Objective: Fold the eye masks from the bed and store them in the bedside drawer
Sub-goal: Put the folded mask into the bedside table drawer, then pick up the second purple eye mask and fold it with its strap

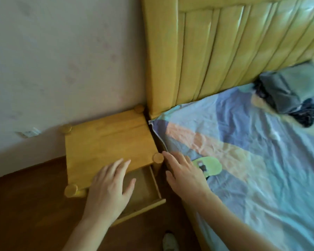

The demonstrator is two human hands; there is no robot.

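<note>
Both hands were empty with fingers spread: the left hand (110,185) over the open drawer (145,192), the right hand (186,173) beside the green mask (209,165) on the bed (261,160). Best next: pinch the mask, fold it flat, then lay it inside.

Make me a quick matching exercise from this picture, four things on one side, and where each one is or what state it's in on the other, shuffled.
1. drawer
2. green eye mask
3. grey bundle
4. left hand

A. lying on the sheet near the bed's edge
B. by the headboard
C. pulled open
D. spread above the open drawer

Pairs: 1-C, 2-A, 3-B, 4-D
</note>
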